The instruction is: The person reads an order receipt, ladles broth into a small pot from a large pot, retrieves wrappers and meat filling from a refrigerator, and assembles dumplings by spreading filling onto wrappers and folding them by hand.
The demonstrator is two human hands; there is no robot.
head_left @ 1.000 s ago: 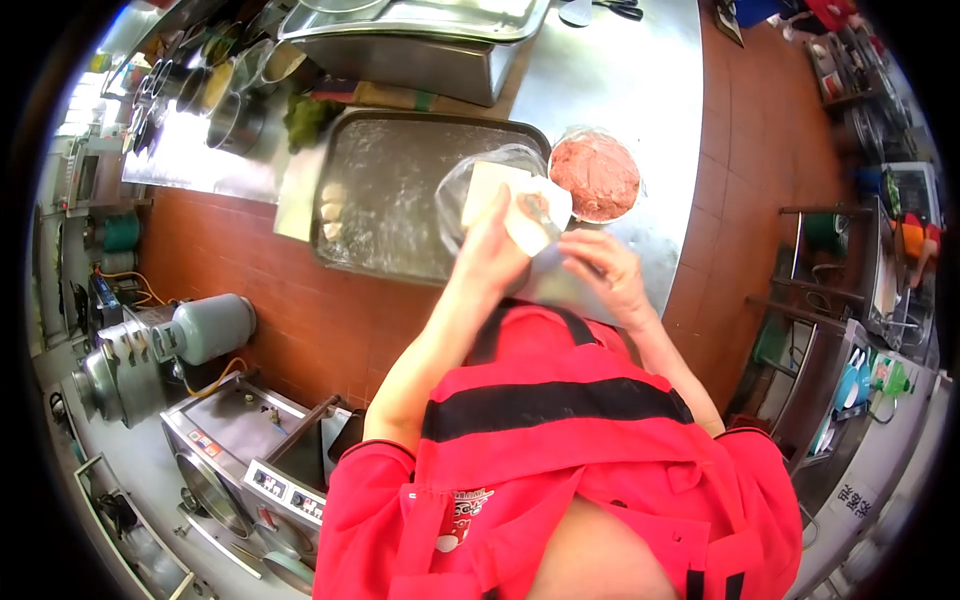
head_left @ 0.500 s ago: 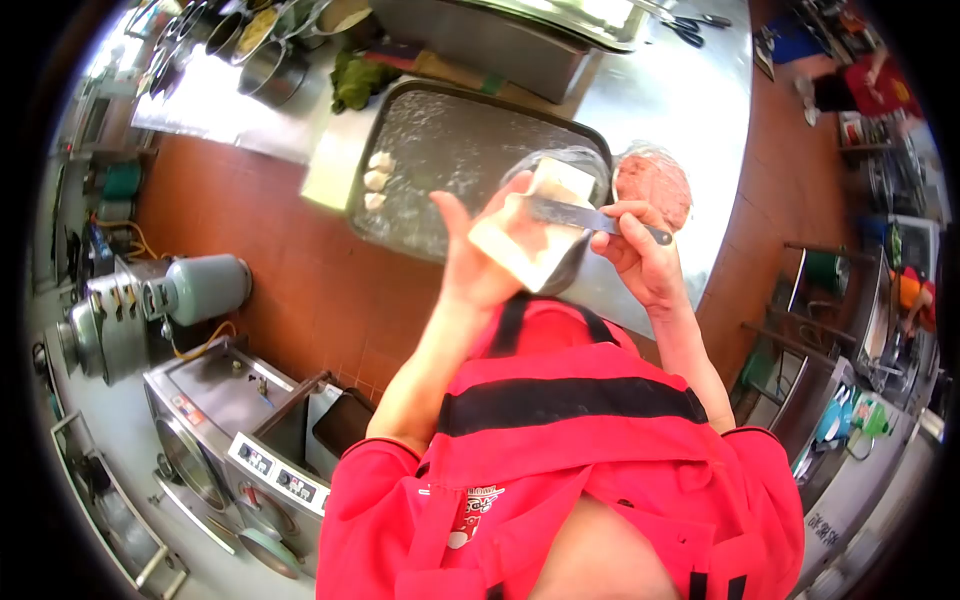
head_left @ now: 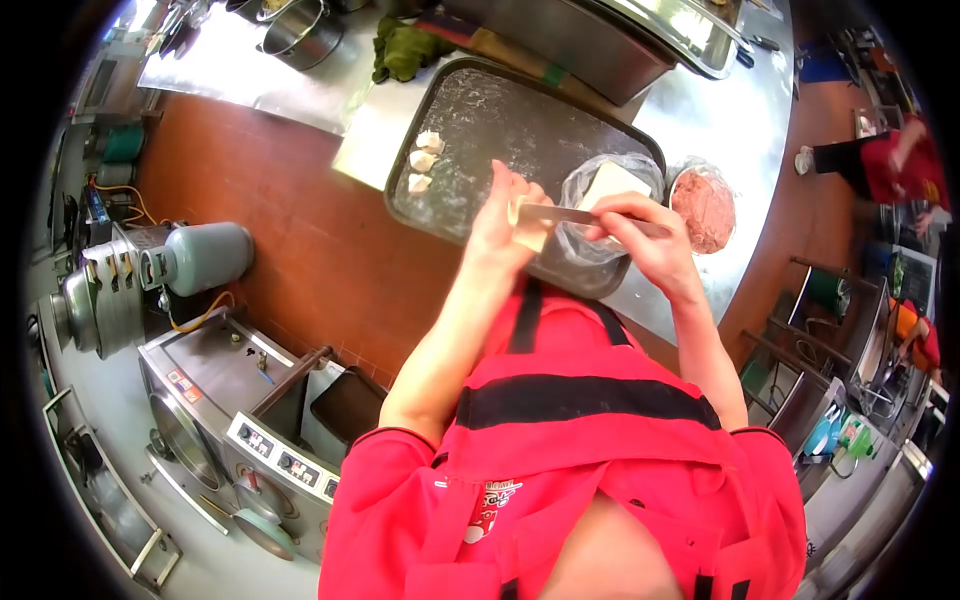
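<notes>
My left hand [head_left: 503,222] is curled around a pale wonton wrapper [head_left: 531,236], which is folded up near the end of a narrow metal spatula [head_left: 562,214]. My right hand [head_left: 655,245] grips the spatula's handle end, its blade pointing left into the wrapper. Any filling inside is hidden. Just beyond my right hand, a stack of square wrappers [head_left: 612,182] sits in a clear plastic bag [head_left: 575,190] on a dark floured tray [head_left: 500,115]. Several small folded wontons [head_left: 427,142] lie at the tray's left side. A bowl of pink minced meat [head_left: 704,212] stands right of the tray.
The tray lies on a steel table [head_left: 765,110], with a green cloth [head_left: 405,50] and a metal pot [head_left: 303,38] behind its left side. A gas cylinder [head_left: 208,252] and a steel cooking unit [head_left: 225,375] are at left. Another person [head_left: 895,165] stands far right.
My left fingers have curled inward, so the wrapper that lay spread on the palm is now folded around the spatula's tip. The view has shifted, uncovering the wrapper stack.
</notes>
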